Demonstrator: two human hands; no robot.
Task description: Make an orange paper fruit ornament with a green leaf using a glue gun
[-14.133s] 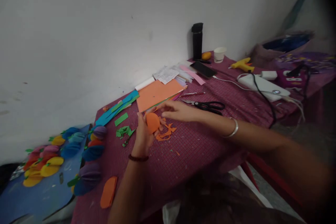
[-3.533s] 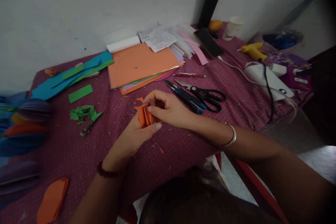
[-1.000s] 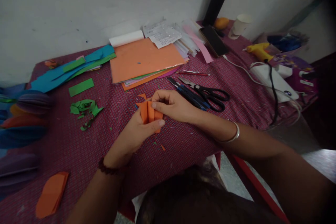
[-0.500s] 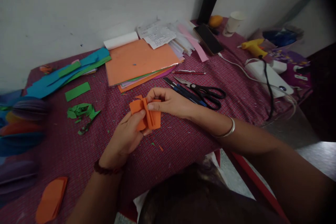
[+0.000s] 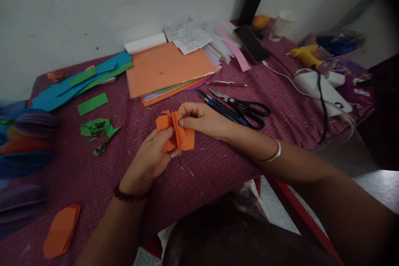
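Both hands hold a small bundle of folded orange paper pieces [image 5: 176,133] just above the red checked tablecloth [image 5: 218,162]. My left hand [image 5: 149,160] grips the bundle from below, thumb pressed on its left flap. From the right, my right hand [image 5: 202,118] pinches the top edge of one fold between thumb and fingers. The leaves of the bundle are fanned apart. A silver bangle sits on my right wrist and a dark bead bracelet on my left.
Black scissors [image 5: 246,108], pens [image 5: 218,106] and a red pencil [image 5: 226,84] lie right of my hands. A stack of coloured paper [image 5: 168,68] lies behind. Green scraps [image 5: 98,129], blue strips [image 5: 77,85], a phone [image 5: 251,43], a glue gun [image 5: 304,54], a cup [image 5: 283,23], an orange cut-out [image 5: 60,230].
The orange bundle has been opened out from a tight stack into fanned leaves. My right fingers moved to its top edge and my left thumb shifted onto the left flap.
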